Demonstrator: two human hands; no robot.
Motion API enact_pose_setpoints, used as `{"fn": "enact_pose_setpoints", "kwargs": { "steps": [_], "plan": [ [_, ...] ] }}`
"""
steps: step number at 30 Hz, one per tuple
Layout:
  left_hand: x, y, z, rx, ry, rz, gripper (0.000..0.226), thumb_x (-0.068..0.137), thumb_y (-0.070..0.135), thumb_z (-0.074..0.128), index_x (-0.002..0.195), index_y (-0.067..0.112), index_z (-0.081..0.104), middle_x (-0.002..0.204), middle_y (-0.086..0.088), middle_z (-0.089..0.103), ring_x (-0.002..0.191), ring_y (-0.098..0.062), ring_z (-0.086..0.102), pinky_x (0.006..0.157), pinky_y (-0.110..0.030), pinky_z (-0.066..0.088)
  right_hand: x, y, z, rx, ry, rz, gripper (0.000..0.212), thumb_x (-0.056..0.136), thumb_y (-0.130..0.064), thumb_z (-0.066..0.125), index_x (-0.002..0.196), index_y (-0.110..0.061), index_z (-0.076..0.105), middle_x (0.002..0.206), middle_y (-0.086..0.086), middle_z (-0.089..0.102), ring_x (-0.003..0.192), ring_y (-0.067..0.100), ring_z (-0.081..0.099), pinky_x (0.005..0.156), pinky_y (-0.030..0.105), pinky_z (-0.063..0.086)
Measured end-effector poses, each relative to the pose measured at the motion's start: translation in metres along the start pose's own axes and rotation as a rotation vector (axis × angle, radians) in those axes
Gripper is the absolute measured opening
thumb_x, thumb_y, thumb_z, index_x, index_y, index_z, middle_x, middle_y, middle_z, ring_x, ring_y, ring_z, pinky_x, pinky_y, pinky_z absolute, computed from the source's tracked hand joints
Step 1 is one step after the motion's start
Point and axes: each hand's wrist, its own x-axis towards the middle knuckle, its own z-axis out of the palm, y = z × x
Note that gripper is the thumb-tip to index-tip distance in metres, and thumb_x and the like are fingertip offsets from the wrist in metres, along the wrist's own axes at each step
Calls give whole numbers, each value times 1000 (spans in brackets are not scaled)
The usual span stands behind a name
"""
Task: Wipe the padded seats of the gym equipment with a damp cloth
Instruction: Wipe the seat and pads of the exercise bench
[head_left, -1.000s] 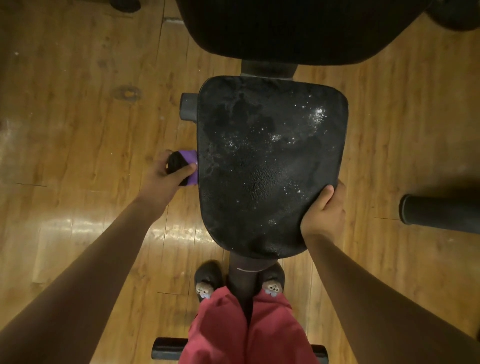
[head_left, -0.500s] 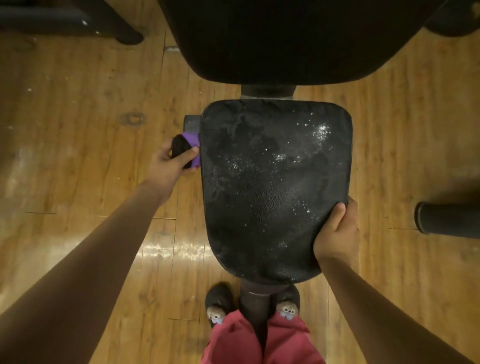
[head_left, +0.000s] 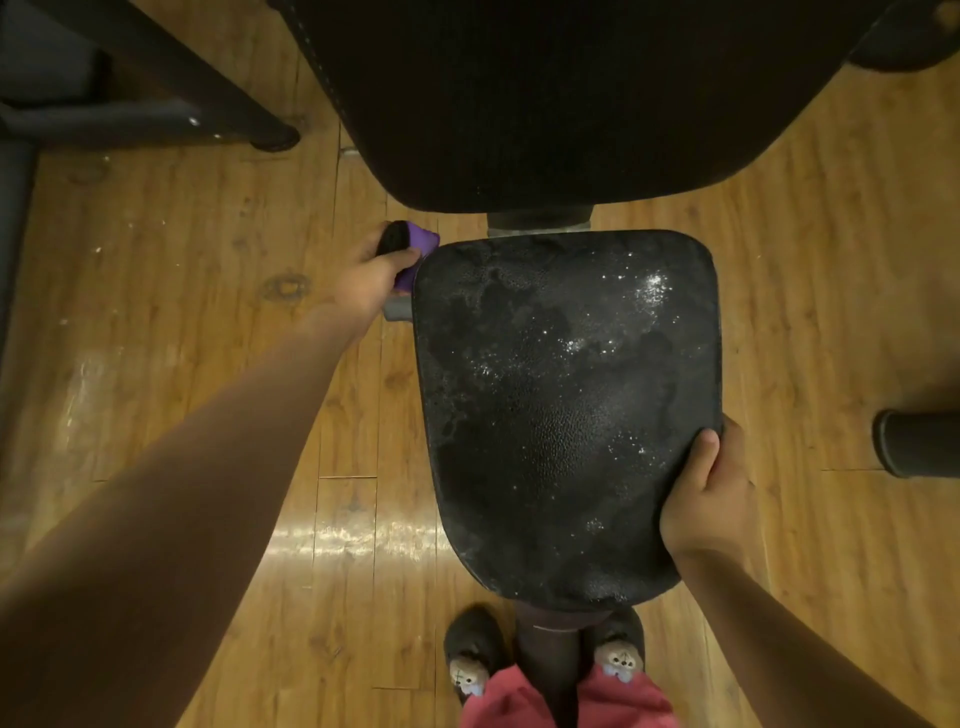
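At the far left corner of the wet black padded seat (head_left: 566, 405), the left hand (head_left: 366, 280) grasps a bunched purple-and-black cloth (head_left: 408, 247); the right hand (head_left: 709, 501) clasps the seat's near right edge

The padded seat (head_left: 566, 415) is a black pad with rounded corners, wide at the far end and narrowing toward the near end, lying flat. Its pebbly surface is blotchy with wet patches and little glinting droplets, mostly near the far right corner. The cloth (head_left: 418, 244) is purple with a dark bit, bunched up small in the left hand (head_left: 371, 275) at the seat's far left corner. It's probably touching the edge, but that's hard to tell.
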Motion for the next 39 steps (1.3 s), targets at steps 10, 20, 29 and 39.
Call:
{"fn": "enact_pose_setpoints", "kwargs": {
  "steps": [10, 20, 29, 39],
  "plan": [
    [-8, 7, 15, -76, -28, 114, 29, 92, 13, 58, 114, 32, 53, 113, 5, 60, 110, -14, 57, 96, -32, 48, -1, -1, 0, 5, 13, -11, 54, 93, -43, 17, 130, -17, 45, 83, 0, 52, 84, 36, 56, 71, 38, 38],
    [-75, -72, 5, -319, 146, -13, 30, 95, 9, 54, 125, 17, 54, 120, -4, 62, 114, -22, 60, 91, -32, 52, -1, -2, -1, -6, 11, -6, 58, 91, -46, 15, 132, -17, 44, 81, 1, 52, 74, 25, 47, 67, 37, 37],
    [-80, -74, 17, -119, 259, 152, 15, 96, 18, 56, 110, 22, 60, 104, 5, 64, 108, -18, 60, 103, -44, 46, -2, -2, 0, -10, 48, 6, 55, 92, -42, 18, 132, -16, 47, 74, -6, 47, 68, 20, 41, 63, 32, 27],
    [-44, -12, 36, 467, 271, 582, 45, 91, 8, 59, 132, 19, 45, 118, 7, 57, 109, -3, 54, 98, -14, 41, 3, 6, 4, 16, 23, 13, 54, 91, -44, 17, 127, -17, 47, 72, 1, 51, 66, 26, 46, 61, 35, 32]
  ]
}}
